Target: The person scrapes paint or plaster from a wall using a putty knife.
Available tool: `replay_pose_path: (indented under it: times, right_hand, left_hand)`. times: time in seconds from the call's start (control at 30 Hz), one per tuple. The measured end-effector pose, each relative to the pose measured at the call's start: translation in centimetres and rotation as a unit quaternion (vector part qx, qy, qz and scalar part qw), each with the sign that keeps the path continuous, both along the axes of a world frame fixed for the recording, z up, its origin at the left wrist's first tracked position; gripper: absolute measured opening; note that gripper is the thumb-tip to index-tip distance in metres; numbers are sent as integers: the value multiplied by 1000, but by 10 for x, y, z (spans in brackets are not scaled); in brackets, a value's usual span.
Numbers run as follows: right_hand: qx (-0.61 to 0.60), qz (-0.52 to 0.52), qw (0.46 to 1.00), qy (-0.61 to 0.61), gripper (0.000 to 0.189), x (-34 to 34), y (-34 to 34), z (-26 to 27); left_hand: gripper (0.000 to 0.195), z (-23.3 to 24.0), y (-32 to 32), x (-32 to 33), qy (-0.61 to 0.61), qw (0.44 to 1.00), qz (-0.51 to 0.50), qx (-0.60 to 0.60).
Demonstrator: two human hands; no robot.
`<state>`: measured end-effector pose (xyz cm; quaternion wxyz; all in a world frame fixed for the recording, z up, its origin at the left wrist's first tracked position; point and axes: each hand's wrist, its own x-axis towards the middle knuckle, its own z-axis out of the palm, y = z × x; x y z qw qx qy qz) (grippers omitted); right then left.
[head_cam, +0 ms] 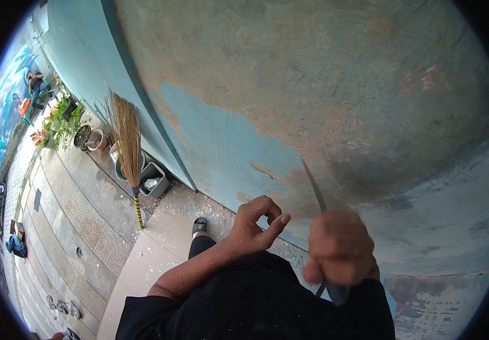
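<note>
My right hand [341, 248] is closed around the dark handle of a knife-like scraping tool [314, 182]. Motion blurs the hand, and the exact kind of tool cannot be told. Its thin blade points up toward the wall [312, 72], with the tip by the ragged edge of the light blue paint [223, 131]. Bare grey-brown plaster shows above and right of that paint. My left hand [255, 225] hovers before the lower wall, loosely curled, a gap between thumb and fingers and nothing visible in it. Pale flakes speckle the left forearm.
Paint chips litter the floor [172, 242] along the wall's foot. A stick broom [127, 140] stands bristles up beside a grey bin [156, 180]. Potted plants [63, 114] and a seated person [37, 87] are farther left. My sandalled foot [199, 225] is near the wall.
</note>
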<state>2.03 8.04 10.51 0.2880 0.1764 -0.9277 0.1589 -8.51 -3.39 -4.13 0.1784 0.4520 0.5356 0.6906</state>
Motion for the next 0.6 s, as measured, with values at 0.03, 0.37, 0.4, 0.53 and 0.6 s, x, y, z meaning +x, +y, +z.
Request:
replay_pose_path:
  times: [0.03, 0.37, 0.4, 0.53, 0.6]
  right_hand:
    - [67, -38, 996, -41, 36, 4, 1, 5]
    - [-56, -136, 989, 8, 21, -2, 5, -22]
    - [-2, -83, 996, -30, 23, -3, 3, -20]
    - [79, -88, 970, -211, 37, 13, -10, 20]
    - [32, -143, 989, 4, 34, -1, -8, 3]
  left_hand:
    - [22, 2, 0, 3, -11, 1000, -8, -5]
    - [23, 1, 3, 5, -34, 999, -26, 14]
    - [23, 4, 1, 2, -15, 1000, -12, 16]
    - [23, 1, 1, 0, -4, 1000, 11, 9]
    - [23, 5, 4, 0, 5, 999, 3, 35]
